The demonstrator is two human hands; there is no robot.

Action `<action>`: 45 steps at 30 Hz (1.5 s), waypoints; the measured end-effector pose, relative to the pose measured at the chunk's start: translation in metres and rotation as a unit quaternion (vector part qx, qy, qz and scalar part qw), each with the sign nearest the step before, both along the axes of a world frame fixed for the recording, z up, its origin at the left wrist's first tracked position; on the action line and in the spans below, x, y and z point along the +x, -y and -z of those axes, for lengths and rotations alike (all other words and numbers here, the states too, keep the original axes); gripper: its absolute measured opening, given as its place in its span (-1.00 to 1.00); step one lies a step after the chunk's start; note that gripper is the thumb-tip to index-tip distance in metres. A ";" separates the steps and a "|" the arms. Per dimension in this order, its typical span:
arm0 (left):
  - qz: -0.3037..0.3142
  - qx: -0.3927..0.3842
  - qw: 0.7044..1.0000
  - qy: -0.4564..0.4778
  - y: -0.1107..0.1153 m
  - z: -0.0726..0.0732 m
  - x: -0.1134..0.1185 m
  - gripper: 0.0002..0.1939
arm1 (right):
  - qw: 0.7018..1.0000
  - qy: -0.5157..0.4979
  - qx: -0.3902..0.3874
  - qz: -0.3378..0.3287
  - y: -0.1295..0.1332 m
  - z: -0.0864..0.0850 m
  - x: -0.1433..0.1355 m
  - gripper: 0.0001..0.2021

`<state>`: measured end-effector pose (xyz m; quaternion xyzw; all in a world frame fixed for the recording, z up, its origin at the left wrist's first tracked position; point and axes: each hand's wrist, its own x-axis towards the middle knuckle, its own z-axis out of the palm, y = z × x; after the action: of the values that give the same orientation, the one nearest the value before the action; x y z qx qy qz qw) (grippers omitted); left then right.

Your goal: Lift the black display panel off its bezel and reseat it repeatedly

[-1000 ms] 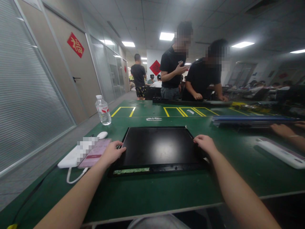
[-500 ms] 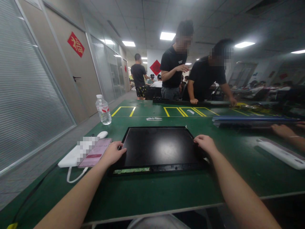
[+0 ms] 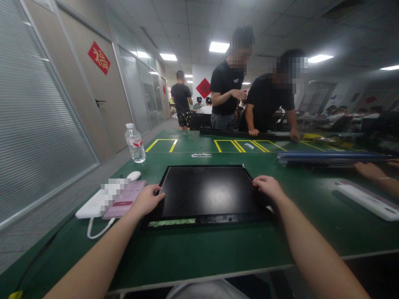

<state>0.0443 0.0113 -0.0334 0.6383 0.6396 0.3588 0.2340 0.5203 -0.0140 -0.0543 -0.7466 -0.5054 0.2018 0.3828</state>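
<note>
A black display panel (image 3: pixel 205 191) lies face up on the green table (image 3: pixel 218 253). Along its near edge runs a dark strip with a green circuit board (image 3: pixel 171 223) showing at the left. My left hand (image 3: pixel 151 199) grips the panel's left side, thumb over the edge of the screen and fingers curled at the frame. On the opposite side, my right hand (image 3: pixel 269 187) pinches the panel's right edge between thumb and fingers. The undersides of both grips are hidden.
Left of the panel are a pink-screened phone (image 3: pixel 124 200), a white power bank (image 3: pixel 93 205) with a cable, a white mouse-like object (image 3: pixel 134 175) and a water bottle (image 3: pixel 135 143). To the right lie a white device (image 3: pixel 368 200) and a blue bar (image 3: pixel 330 157) near a co-worker's hand (image 3: pixel 370 170). Two people lean in opposite.
My hands and the panel stay practically still. Across the table, the leaning person's hand at the right has shifted left along the black bar.
</note>
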 end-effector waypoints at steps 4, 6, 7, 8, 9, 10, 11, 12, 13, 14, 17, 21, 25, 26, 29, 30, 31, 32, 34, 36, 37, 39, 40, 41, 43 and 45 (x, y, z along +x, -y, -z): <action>-0.002 0.011 1.000 -0.012 -0.001 0.001 -0.001 -0.92 | 1.000 -0.005 -0.002 -0.008 -0.001 0.001 0.001 -0.83; 0.007 0.016 0.999 -0.032 -0.001 0.001 -0.001 -0.93 | 1.000 -0.008 -0.001 -0.008 -0.001 0.000 0.000 -0.84; 0.014 0.016 0.999 -0.048 0.000 0.001 -0.001 -0.93 | 1.000 -0.009 -0.001 -0.006 0.000 -0.001 -0.001 -0.84; 0.021 0.016 0.997 -0.068 0.000 0.001 -0.002 -0.92 | 1.000 -0.010 -0.002 -0.004 0.000 -0.001 -0.002 -0.85; 0.027 0.013 0.996 -0.089 0.000 0.001 -0.002 -0.90 | 1.000 -0.011 -0.003 -0.002 0.000 -0.002 -0.003 -0.85; 0.032 0.010 0.993 -0.110 0.000 0.001 -0.002 -0.88 | 1.000 -0.012 -0.003 0.000 0.001 -0.003 -0.004 -0.86; 0.036 0.007 0.991 -0.130 0.000 0.001 -0.002 -0.85 | 1.000 -0.012 -0.003 0.001 0.001 -0.003 -0.004 -0.86; 0.039 0.005 0.988 -0.149 -0.001 0.001 -0.002 -0.82 | 1.000 -0.011 -0.002 0.001 0.002 -0.004 -0.005 -0.86; 0.041 0.003 0.985 -0.165 -0.001 0.001 -0.002 -0.80 | 1.000 -0.008 0.000 0.001 0.002 -0.004 -0.005 -0.86; 0.043 0.001 0.983 -0.179 -0.002 0.001 -0.003 -0.77 | 1.000 -0.004 0.001 0.002 0.002 -0.004 -0.006 -0.86; 0.045 -0.001 0.977 -0.210 -0.003 0.003 -0.003 -0.68 | 1.000 0.017 -0.002 0.006 0.003 -0.005 -0.006 -0.85; 0.075 0.011 0.975 -0.208 -0.002 0.005 -0.003 -0.46 | 0.998 0.067 -0.007 0.014 0.004 -0.006 -0.008 -0.84; 0.105 0.018 0.966 -0.237 0.005 0.006 -0.001 -0.35 | 0.995 0.097 -0.008 0.018 0.004 -0.007 -0.010 -0.85; 0.114 0.018 0.962 -0.246 0.007 0.005 -0.001 -0.33 | 0.995 0.100 -0.007 0.019 0.004 -0.007 -0.010 -0.84; 0.163 0.023 0.953 -0.254 0.012 0.002 -0.001 -0.26 | 0.994 0.103 -0.007 0.019 0.004 -0.005 -0.008 -0.84; 0.189 0.026 0.949 -0.250 0.014 0.000 -0.002 -0.24 | 0.995 0.102 -0.009 0.019 0.004 -0.005 -0.008 -0.84; 0.216 0.028 0.945 -0.245 0.015 -0.002 -0.003 -0.22 | 0.995 0.100 -0.009 0.019 0.003 -0.004 -0.007 -0.83; 0.244 0.029 0.939 -0.240 0.016 -0.003 -0.005 -0.21 | 0.995 0.097 -0.008 0.019 0.003 -0.004 -0.007 -0.83; 0.286 0.027 0.928 -0.235 0.017 -0.006 -0.008 -0.22 | 0.995 0.096 -0.007 0.019 0.003 -0.004 -0.006 -0.83; 0.311 0.025 0.922 -0.232 0.017 -0.007 -0.011 -0.23 | 0.995 0.100 -0.007 0.018 0.003 -0.003 -0.006 -0.83; 0.317 0.025 0.920 -0.230 0.017 -0.007 -0.012 -0.23 | 0.995 0.103 -0.007 0.017 0.003 -0.003 -0.006 -0.83; 0.323 0.027 0.918 -0.229 0.016 -0.008 -0.014 -0.22 | 0.994 0.105 -0.006 0.016 0.003 -0.003 -0.006 -0.83; 0.325 0.027 0.917 -0.230 0.015 -0.009 -0.015 -0.21 | 0.994 0.105 -0.006 0.014 0.002 -0.002 -0.006 -0.83; 0.325 0.028 0.916 -0.232 0.015 -0.010 -0.016 -0.21 | 0.994 0.104 -0.006 0.013 0.002 -0.002 -0.006 -0.83; 0.327 0.025 0.915 -0.234 0.015 -0.011 -0.018 -0.21 | 0.995 0.101 -0.010 0.012 0.002 -0.002 -0.005 -0.83; 0.329 0.022 0.915 -0.233 0.015 -0.012 -0.018 -0.21 | 0.995 0.101 -0.012 0.014 0.002 -0.003 -0.005 -0.83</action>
<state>0.0258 -0.0037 -0.0214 0.8831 0.4217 0.1172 0.1690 0.5149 -0.0160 -0.0517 -0.7744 -0.5287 0.1266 0.3237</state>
